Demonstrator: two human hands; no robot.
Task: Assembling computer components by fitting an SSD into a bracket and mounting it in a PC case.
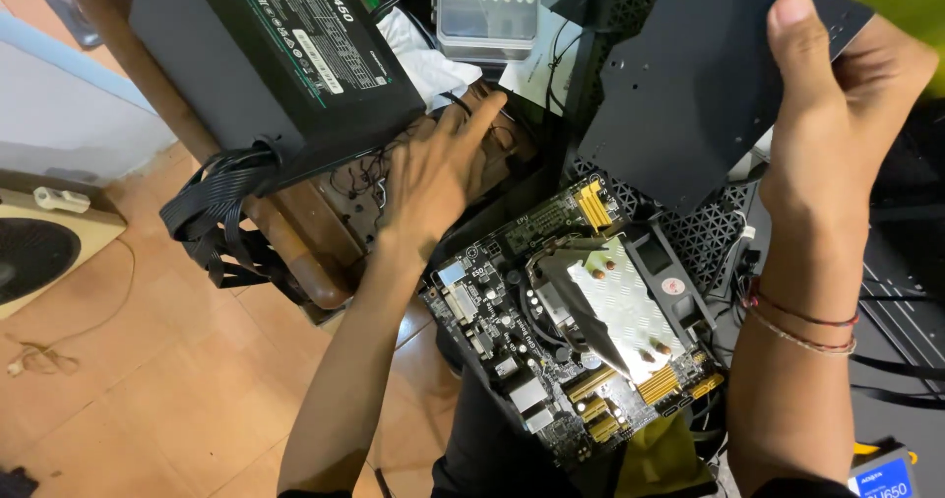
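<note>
The right hand (837, 114) is gripping a flat black perforated metal panel (689, 94) by its right edge, thumb on the near face and fingers hidden behind, holding it tilted up above a black mesh-walled computer case (704, 237). The panel looks thin, stiff and light, though its cut edges are probably sharp, so an edge pinch well away from the corners seems the safest hold. The left hand (433, 178) is lying released, fingers spread, reaching over the brown wooden worktop (315, 237) near a tangle of thin wires; whether it is touching them is unclear. Between the forearms, a black motherboard with a silver finned cooler (576, 345) is resting at a tilt, fragile and best taken by its edges. A black box-shaped power supply (285, 45) is sitting on the worktop, its bundle of flat black cables (212, 217) hanging over the edge. A clear plastic compartment box (489, 6) is standing behind; its contents are too small to tell.
</note>
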